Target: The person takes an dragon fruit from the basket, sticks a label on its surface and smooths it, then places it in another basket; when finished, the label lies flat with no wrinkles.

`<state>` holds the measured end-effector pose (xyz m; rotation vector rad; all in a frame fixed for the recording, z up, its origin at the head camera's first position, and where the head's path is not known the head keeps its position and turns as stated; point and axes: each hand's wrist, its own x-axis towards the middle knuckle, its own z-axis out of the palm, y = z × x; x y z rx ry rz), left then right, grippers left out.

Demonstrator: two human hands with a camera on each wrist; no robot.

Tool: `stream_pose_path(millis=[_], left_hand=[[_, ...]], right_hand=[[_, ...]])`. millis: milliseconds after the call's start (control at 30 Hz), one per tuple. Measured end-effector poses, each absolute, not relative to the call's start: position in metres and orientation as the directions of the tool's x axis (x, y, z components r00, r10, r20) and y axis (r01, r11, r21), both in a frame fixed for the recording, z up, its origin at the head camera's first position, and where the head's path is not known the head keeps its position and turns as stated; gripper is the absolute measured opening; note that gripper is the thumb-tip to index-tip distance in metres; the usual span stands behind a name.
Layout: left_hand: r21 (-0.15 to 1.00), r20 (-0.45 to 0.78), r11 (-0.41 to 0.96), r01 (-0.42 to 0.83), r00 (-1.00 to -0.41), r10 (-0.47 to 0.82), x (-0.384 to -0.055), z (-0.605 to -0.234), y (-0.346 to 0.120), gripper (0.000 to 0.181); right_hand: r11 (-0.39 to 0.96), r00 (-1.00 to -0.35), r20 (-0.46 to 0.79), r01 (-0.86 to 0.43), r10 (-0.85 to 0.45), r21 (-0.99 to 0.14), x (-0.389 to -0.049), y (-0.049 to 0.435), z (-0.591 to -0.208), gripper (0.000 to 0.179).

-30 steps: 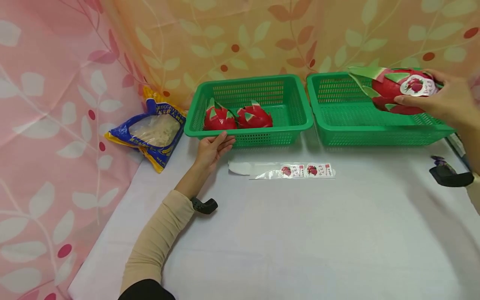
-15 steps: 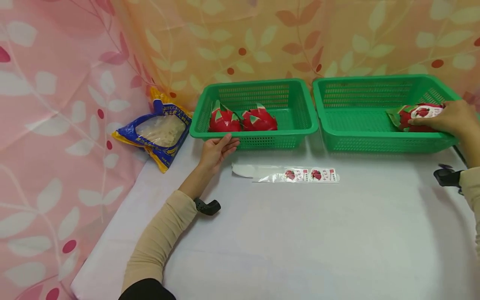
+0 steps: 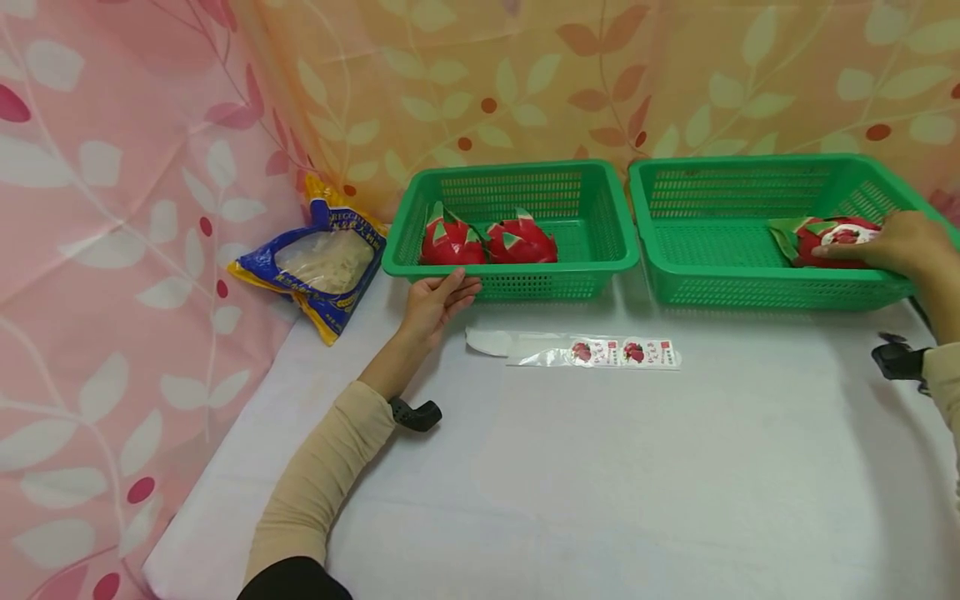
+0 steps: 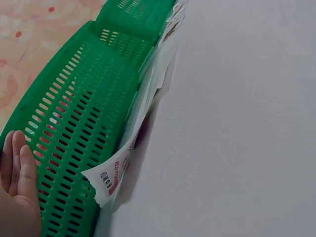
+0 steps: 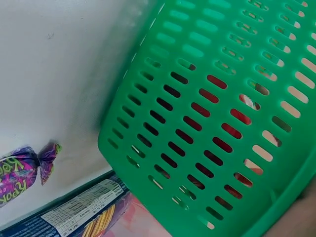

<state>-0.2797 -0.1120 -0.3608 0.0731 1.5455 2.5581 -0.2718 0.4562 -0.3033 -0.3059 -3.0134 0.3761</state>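
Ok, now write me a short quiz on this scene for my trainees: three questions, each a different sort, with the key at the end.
1. Count: how many dragon fruits show in the left basket?
2. True or false: the blue-and-yellow bag lies to the left of the left basket.
3. Multiple choice: what does the right hand grip?
A) the blue-and-yellow bag
B) the clear plastic strip
C) a labelled dragon fruit

Key: 1. Two; 2. True; 3. C
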Motion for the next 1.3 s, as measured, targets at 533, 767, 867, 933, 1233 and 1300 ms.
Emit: stream_pose_path(millis=[533,767,867,933,1233,1300], left_hand=[[0.881,-0.069,-0.46,-0.113,-0.992,0.11,-0.28,-0.358,-0.135,0.017],[0.874,-0.084,-0.472,-0.115,-0.993,0.087,-0.28,-0.358,-0.138,0.013],[0.873,-0.084,-0.474,-0.116,-0.993,0.089,-0.28,-0.357,-0.138,0.014],[0.872,-0.083,-0.476,-0.117,-0.992,0.092,-0.28,-0.357,-0.138,0.014],[0.877,-0.076,-0.47,-0.103,-0.994,0.075,-0.281,-0.358,-0.14,0.012],[0.878,-0.073,-0.468,-0.101,-0.994,0.078,-0.282,-0.358,-0.139,0.012]], right_hand=[[0.879,-0.972,0.196,0.021,0.13,-0.476,-0.287,0.378,-0.284,0.086],[0.798,-0.948,0.306,-0.25,-0.087,-0.549,-0.301,0.281,-0.279,0.074],[0.752,-0.934,0.319,-0.324,-0.159,-0.574,-0.306,0.244,-0.28,0.071],[0.729,-0.933,0.297,-0.346,-0.201,-0.591,-0.31,0.222,-0.28,0.071],[0.673,-0.932,0.118,-0.33,-0.342,-0.662,-0.34,0.152,-0.29,0.083],[0.675,-0.934,0.083,-0.312,-0.349,-0.669,-0.346,0.143,-0.293,0.084]])
